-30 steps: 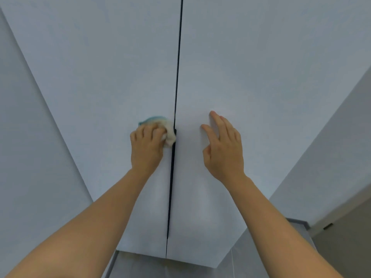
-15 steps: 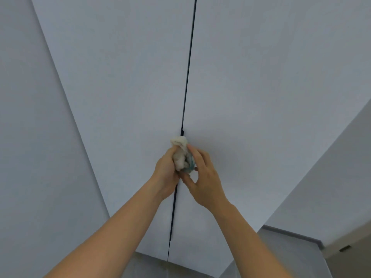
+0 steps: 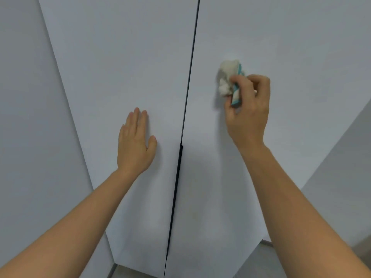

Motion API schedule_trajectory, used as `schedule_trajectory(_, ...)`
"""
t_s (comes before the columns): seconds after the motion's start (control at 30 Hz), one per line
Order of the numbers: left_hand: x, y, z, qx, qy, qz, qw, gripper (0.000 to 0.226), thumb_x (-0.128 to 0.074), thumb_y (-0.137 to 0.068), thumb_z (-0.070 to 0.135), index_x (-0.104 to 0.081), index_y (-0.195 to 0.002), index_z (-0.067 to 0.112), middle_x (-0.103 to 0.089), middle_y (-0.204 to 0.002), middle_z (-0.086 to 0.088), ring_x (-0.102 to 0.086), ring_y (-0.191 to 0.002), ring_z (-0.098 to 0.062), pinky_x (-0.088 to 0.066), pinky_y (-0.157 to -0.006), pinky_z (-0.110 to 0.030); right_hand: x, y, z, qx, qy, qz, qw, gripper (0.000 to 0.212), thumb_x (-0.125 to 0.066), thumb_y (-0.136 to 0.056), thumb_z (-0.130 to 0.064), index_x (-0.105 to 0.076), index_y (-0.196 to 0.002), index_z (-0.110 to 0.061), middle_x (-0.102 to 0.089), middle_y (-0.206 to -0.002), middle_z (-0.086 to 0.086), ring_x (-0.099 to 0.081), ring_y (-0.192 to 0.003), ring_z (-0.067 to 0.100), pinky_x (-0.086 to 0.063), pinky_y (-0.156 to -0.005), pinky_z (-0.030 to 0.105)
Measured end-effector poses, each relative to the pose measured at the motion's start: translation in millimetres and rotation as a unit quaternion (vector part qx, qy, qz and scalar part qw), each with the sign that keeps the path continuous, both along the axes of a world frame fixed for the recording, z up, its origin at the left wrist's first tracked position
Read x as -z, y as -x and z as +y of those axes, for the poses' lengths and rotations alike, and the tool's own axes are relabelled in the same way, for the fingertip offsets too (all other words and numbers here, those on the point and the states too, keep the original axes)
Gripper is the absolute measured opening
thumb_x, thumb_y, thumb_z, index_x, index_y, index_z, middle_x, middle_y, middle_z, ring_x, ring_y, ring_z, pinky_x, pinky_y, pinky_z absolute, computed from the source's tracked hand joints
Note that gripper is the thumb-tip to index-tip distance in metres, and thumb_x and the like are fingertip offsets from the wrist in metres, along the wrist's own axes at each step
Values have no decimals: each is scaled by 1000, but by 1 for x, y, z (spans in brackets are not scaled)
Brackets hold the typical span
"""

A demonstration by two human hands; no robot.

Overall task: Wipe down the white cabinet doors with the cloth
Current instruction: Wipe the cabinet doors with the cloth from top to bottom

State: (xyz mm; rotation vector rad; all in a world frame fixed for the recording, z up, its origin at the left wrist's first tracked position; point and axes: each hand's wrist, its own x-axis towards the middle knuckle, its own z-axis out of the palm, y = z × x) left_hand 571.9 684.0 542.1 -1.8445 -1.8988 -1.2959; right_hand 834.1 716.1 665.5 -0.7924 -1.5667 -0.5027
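Head view: right hand [image 3: 248, 109] pinches cloth [image 3: 227, 79] against right door [image 3: 281, 47]; left hand [image 3: 135, 145] spread flat.

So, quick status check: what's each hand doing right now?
Right hand shut on cloth, pressed to right door. Left hand open, flat on left door. Nothing in the way.

Left cabinet door [image 3: 120, 67]: plain white, no pattern. Right cabinet door [image 3: 301, 47]: same plain white. Gap between doors [image 3: 177, 177]: thin black line. Cloth [image 3: 228, 77]: off-white, teal-blue stripe along one edge. Side wall [image 3: 24, 117]: pale grey.
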Motion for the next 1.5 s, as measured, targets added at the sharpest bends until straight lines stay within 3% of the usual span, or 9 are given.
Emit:
schedule_trajectory(0.1, 1, 21, 15, -23, 36, 97, 994, 85, -54, -95, 22, -3, -162, 13, 2, -171, -5, 1, -158, -23, -10, -128, -48, -3, 12, 13, 21, -4, -57, 998, 42, -64, -84, 2, -71, -123, -10, -61, -115, 20, -57, -96, 36, -50, -78, 37)
schedule_trajectory(0.2, 6, 24, 22, -33, 47, 118, 991, 94, -58, -88, 17, 0, -162, 11, 6, -171, -6, 3, -158, -24, -15, -127, -50, 15, 22, 19, 16, -20, -51, 998, 36, -66, -87, 1, -74, -120, -10, -64, -112, 19, -56, -91, 36, -49, -80, 38)
schedule_trajectory(0.4, 9, 19, 26, -33, 45, 94, 994, 98, -60, -82, 13, -2, -162, 9, 5, -171, -7, 4, -158, -23, -28, -122, -50, 147, 47, 9, -26, 98, -148, 984, 28, -70, -81, -2, -76, -107, -9, -67, -101, 12, -60, -85, 33, -54, -69, 41)
schedule_trajectory(0.57, 11, 20, 30, -21, 40, 97, 994, 99, -61, -82, 10, -2, -161, 7, 5, -170, -9, 5, -158, -24, -23, -125, -45, 167, 52, 10, -28, 139, -105, 984, 24, -71, -73, 3, -73, -93, -7, -66, -96, 10, -62, -82, 31, -54, -66, 36)
schedule_trajectory(0.7, 12, 17, 31, -19, 26, 81, 996, 98, -61, -80, 6, -5, -161, 4, 2, -170, -12, 3, -158, -28, -22, -125, -40, 131, 46, 5, -26, 105, -96, 990, 17, -58, -75, -2, -69, -87, -7, -65, -94, 9, -60, -79, 28, -49, -59, 31)
schedule_trajectory(0.83, 9, 17, 32, -6, 15, 77, 997, 97, -59, -79, 5, -6, -161, 6, 1, -171, -10, 1, -158, -26, -28, -124, -43, 104, 36, 13, 10, 66, -60, 996, 18, -65, -73, 8, -68, -84, -6, -63, -90, 10, -55, -74, 27, -45, -59, 30)
schedule_trajectory(1.1, 50, 17, -2, 33, 8, 23, 999, 84, -56, -87, 9, -17, -161, 11, -11, -170, -4, -13, -157, -19, -20, -126, -46, 197, 49, 7, -14, 140, 17, 990, 23, -74, -68, 13, -68, -82, -3, -65, -89, 10, -62, -77, 30, -47, -70, 28)
schedule_trajectory(1.33, 157, 19, -57, 38, 138, -3, 990, 74, -55, -89, 19, -30, -158, 23, -33, -161, 5, -30, -148, -12, -27, -116, -33, 253, 80, 0, -72, 208, 107, 970, 23, -77, -70, 11, -64, -83, -1, -60, -92, 10, -58, -76, 24, -51, -63, 34)
schedule_trajectory(1.5, 177, 26, -67, 38, 189, -11, 981, 70, -56, -89, 21, -35, -155, 26, -36, -158, 8, -34, -143, -10, -26, -110, -29, 273, 86, 0, -67, 216, 109, 968, 24, -75, -70, 13, -61, -81, -2, -59, -91, 10, -54, -74, 20, -47, -63, 31)
